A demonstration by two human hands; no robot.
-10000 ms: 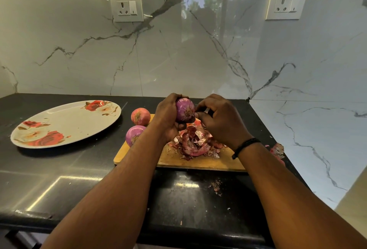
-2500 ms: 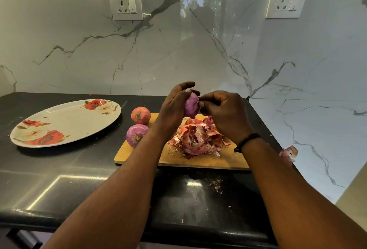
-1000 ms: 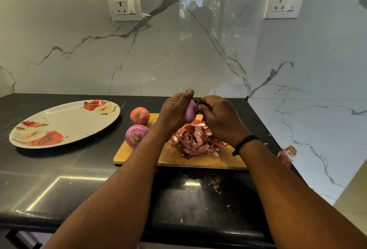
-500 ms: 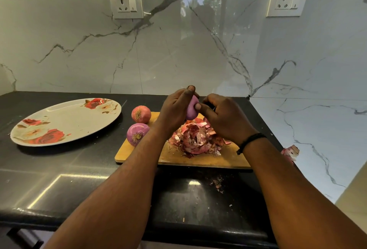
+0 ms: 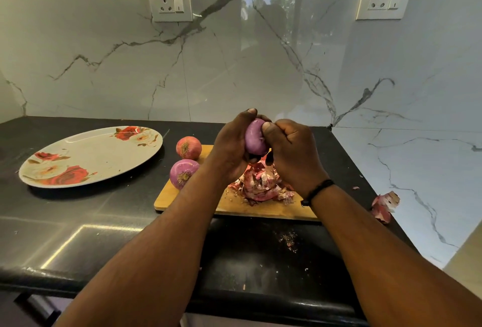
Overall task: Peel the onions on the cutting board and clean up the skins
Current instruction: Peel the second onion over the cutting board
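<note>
right now the left hand [image 5: 230, 148] cups a purple onion [image 5: 255, 136] held in the air above the cutting board [image 5: 236, 205], fingers curled round its far side. the right hand [image 5: 289, 151] is curled too, its thumb pressed on the onion's near face; whether it also pinches a strip of skin or a tool cannot be told. directly under both hands lies the heap of skins [image 5: 260, 185], mid-board. at the board's 10 o'clock corner sit two more onions: a reddish one [image 5: 188, 148] that looks unpeeled, and a purple one [image 5: 182, 173] at the left edge. a floral plate [image 5: 91, 155] rests on the bench [image 5: 78, 222] at 9 o'clock. one loose skin [image 5: 384, 206] lies off the board at 3 o'clock, near the bench's edge.

risks, as i judge them: the slick peeled onion could squirt out from under the thumb and roll off the bench; skins could miss the heap and scatter; the stray skin may be forgotten at clean-up.
</note>
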